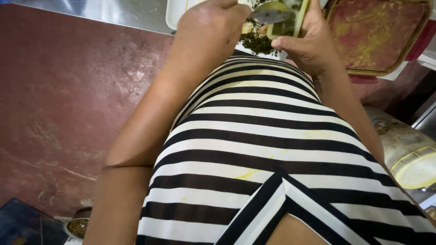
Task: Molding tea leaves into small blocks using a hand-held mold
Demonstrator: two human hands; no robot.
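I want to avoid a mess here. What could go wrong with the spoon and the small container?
The left hand works a spoon over the container held in the right hand. Green bits may fall on the striped dress, already stained yellow. The container, held in the air, could tip.

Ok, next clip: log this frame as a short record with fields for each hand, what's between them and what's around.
left hand: closed on the handle of a metal spoon
right hand: holds a small yellow-green container
contents: dark green chopped matter by the spoon and container
surface: white tray on a steel counter
nearby: stained brown tray at the right
floor: reddish
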